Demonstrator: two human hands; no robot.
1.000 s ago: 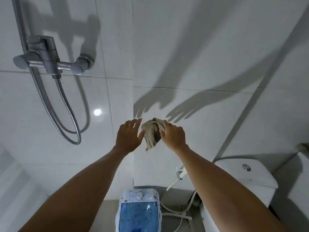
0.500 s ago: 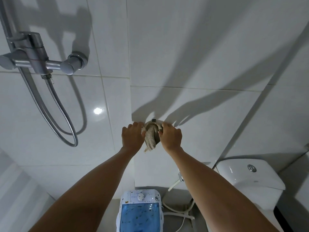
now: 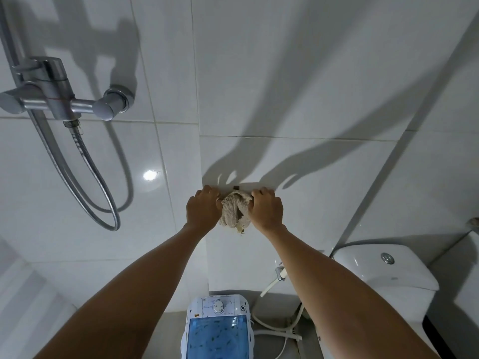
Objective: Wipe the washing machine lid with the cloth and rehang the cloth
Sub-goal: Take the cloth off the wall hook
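A beige knitted cloth (image 3: 235, 210) hangs bunched against the white tiled wall, just below a small dark hook (image 3: 236, 187). My left hand (image 3: 203, 209) grips the cloth's left side and my right hand (image 3: 265, 209) grips its right side, both pressed close to the wall. Far below, at the bottom edge of the view, stands the small washing machine (image 3: 217, 304) with a white control panel and a translucent blue lid (image 3: 217, 338). Whether the cloth sits on the hook is hidden by my fingers.
A chrome shower mixer (image 3: 51, 99) with a looping metal hose (image 3: 103, 198) is on the left wall. A white toilet cistern (image 3: 388, 270) stands at the right. A bidet sprayer (image 3: 280, 273) and white hoses (image 3: 280, 330) lie between machine and toilet.
My left hand has moved from open beside the cloth to gripping it. Both hands have pushed the cloth closer to the wall below the hook.
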